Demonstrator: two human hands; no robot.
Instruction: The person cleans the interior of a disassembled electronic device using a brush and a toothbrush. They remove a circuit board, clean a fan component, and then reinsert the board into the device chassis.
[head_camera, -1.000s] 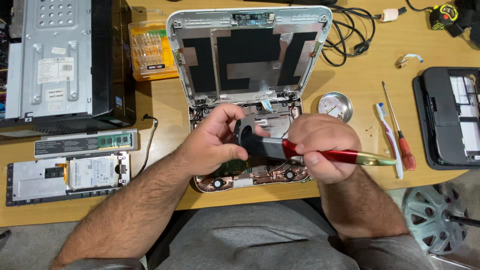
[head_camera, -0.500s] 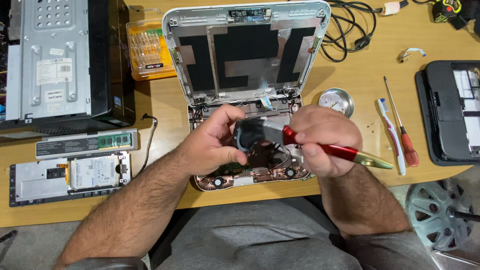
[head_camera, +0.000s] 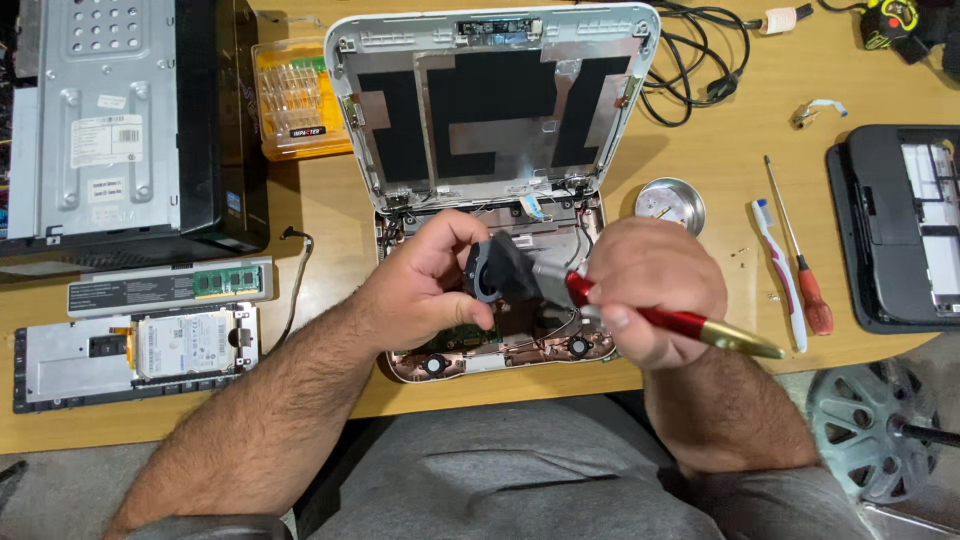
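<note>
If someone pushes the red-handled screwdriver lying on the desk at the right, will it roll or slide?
The red-handled screwdriver would probably roll, since its handle looks rounded and its thin shaft would not stop it. It seems stiff and light, so a small push should move it. The toothbrush lies close on its left and might block it.

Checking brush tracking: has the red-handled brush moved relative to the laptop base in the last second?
Yes. The red-handled brush in the right hand has shifted up, away from the laptop base's front edge, toward the hinge; the handle still points right.
</note>
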